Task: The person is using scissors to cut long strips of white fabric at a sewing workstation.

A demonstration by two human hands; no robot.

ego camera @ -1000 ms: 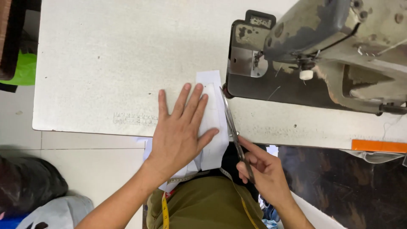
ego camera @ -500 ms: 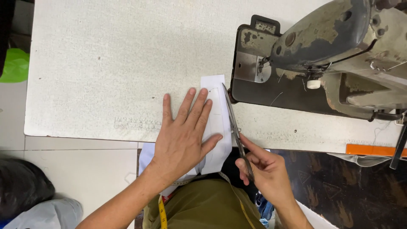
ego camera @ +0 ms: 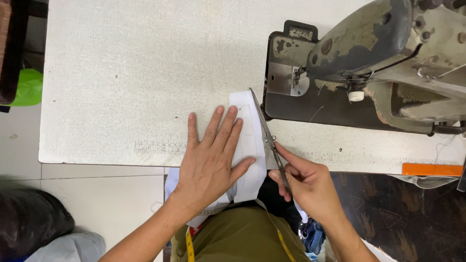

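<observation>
— So, starting at the left: the left hand (ego camera: 208, 162) lies flat with its fingers spread, pressing the white fabric piece (ego camera: 250, 145) onto the tabletop (ego camera: 121, 73). Is that the right way to hold it?

— I'd say so. The piece lies at the near edge of the tabletop, partly hanging over toward the person's lap, so the weight of the palm keeps it from sliding. It would be wise to keep the fingertips well clear of the cut line and the cloth smooth beneath them.

— And the cutting side?

— The right hand (ego camera: 310, 187) is closed around the handles of the scissors (ego camera: 269, 138), whose blades run along the right edge of the piece and point away from the body toward the sewing machine (ego camera: 369, 63). Long, steady strokes with the lower blade resting on the tabletop should give a cleaner edge than short snips.

— What can't you make out?

— Whether the blades are apart or together; they look like one thin line from above. The handles are covered by the fingers. The lower part of the fabric disappears under the left wrist and past the table edge. A faint marked line shows on the cloth, but I can't tell whether the blades follow it.

— Anything cut off further right?

— The sewing machine runs out of view at the top and right, and only the end of an orange strip (ego camera: 432, 169) shows at the tabletop's edge.
</observation>
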